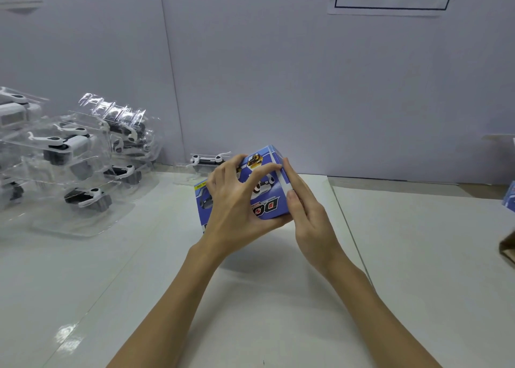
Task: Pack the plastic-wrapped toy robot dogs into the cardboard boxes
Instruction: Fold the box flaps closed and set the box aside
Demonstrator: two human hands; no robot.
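A blue printed cardboard box (267,197) with robot dog pictures is held tilted just above the white table (167,284). My left hand (237,206) grips it from the front, fingers curled over its top face. My right hand (303,208) lies along its right side, straight fingers pressing the white edge flap. A heap of plastic-wrapped toy robot dogs (78,158) lies at the left. One more wrapped dog (207,161) sits behind the box by the wall.
A white partition wall (306,74) closes the back of the table. At the right edge are part of another blue box (510,197), a white box corner (501,141) and a brown cardboard piece (508,247).
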